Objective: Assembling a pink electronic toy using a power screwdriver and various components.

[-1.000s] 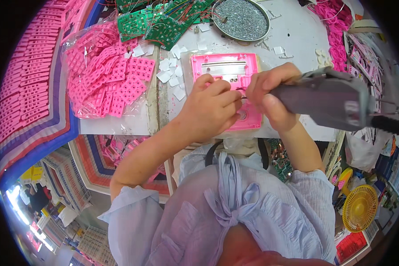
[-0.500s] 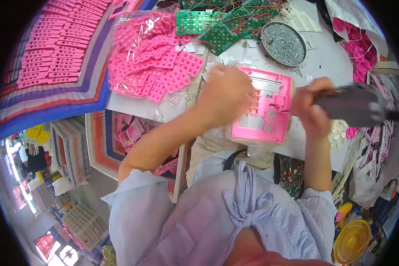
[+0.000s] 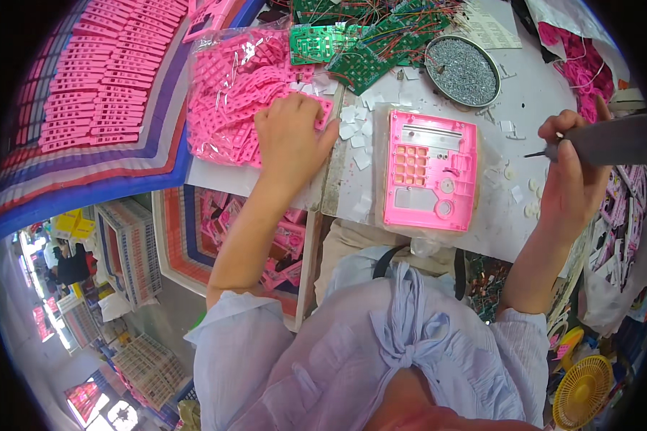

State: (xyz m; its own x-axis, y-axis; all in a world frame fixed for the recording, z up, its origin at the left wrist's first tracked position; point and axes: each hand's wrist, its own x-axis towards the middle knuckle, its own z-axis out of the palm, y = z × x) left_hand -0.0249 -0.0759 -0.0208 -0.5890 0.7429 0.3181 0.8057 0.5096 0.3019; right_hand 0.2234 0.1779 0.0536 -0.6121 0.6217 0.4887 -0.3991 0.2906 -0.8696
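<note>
Pink keypad pieces (image 3: 241, 93) under flat left hand (image 3: 291, 140), right hand (image 3: 571, 172) gripping screwdriver (image 3: 604, 141)

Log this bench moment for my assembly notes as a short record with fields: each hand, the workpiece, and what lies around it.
left hand: palm down on a pile of pink keypad pieces in clear plastic
right hand: grips a grey electric screwdriver, bit pointing left, off the workpiece
workpiece: pink plastic housing, flat on the white table, untouched
behind it: round tray of screws, green circuit boards
far left: rows of pink strips
</note>
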